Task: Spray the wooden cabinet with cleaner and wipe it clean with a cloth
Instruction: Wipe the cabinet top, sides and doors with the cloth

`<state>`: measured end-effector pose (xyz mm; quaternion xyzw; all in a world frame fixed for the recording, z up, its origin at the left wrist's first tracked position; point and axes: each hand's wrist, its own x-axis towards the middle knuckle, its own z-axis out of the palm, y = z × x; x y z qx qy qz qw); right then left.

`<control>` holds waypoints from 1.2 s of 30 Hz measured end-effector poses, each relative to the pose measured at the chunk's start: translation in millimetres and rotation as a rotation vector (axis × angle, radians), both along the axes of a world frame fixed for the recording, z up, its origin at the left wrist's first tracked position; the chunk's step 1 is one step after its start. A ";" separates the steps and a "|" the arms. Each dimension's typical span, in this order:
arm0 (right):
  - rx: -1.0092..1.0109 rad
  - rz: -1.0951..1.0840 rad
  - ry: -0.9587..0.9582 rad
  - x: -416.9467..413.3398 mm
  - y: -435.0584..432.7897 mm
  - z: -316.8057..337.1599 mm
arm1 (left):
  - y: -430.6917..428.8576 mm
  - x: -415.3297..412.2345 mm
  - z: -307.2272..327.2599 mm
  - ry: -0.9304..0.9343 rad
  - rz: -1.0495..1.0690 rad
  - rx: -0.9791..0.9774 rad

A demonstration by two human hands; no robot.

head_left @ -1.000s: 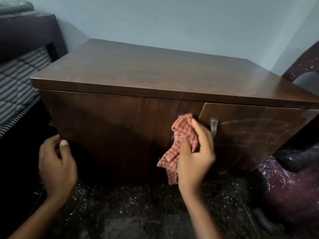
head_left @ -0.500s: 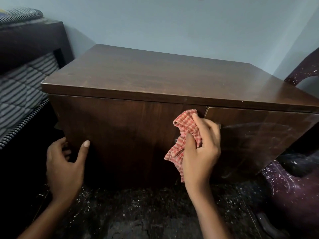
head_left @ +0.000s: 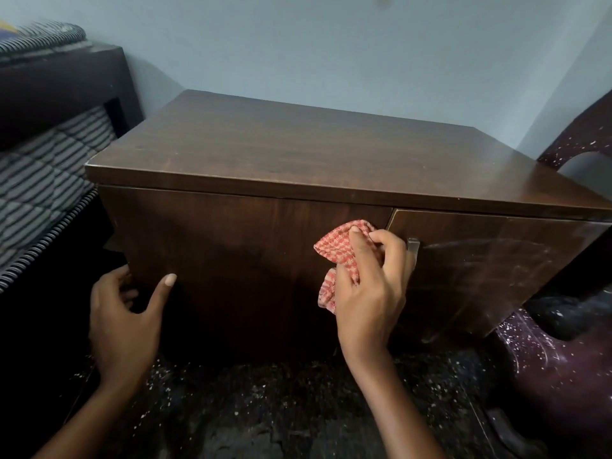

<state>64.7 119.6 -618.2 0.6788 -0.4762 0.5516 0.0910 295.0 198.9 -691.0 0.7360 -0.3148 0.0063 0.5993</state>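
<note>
A dark brown wooden cabinet (head_left: 265, 154) with two front doors fills the middle of the view. My right hand (head_left: 374, 286) grips a bunched red-and-white checked cloth (head_left: 337, 246) and presses it against the front near the gap between the doors, just left of a metal handle (head_left: 413, 248). The right door (head_left: 490, 260) stands slightly ajar and shows pale smear marks. My left hand (head_left: 122, 313) rests at the cabinet's lower left front corner, thumb on the left door, fingers around the edge. No spray bottle is in view.
A bed with a striped mattress (head_left: 39, 180) and a dark wooden headboard (head_left: 59, 91) stands close on the left. A dark purple speckled plastic chair (head_left: 563, 359) stands on the right. The floor (head_left: 265, 409) is dark and speckled. A pale blue wall (head_left: 331, 44) rises behind.
The view has shifted so the cabinet sits lower and further right. My right hand has bunched the cloth tighter and shifted slightly up near the handle. My left thumb moved onto the left door.
</note>
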 end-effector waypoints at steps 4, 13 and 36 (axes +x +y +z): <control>-0.021 0.007 0.063 -10.8 5.2 -20.2 | 0.5 2.2 -0.8 -0.009 0.002 0.011; -0.048 0.138 -0.146 -14.9 14.1 -25.8 | -3.3 6.9 -4.8 -0.037 0.027 0.032; 0.305 0.294 -0.561 -8.3 8.7 -28.1 | -0.4 4.8 -1.0 0.012 -0.005 0.019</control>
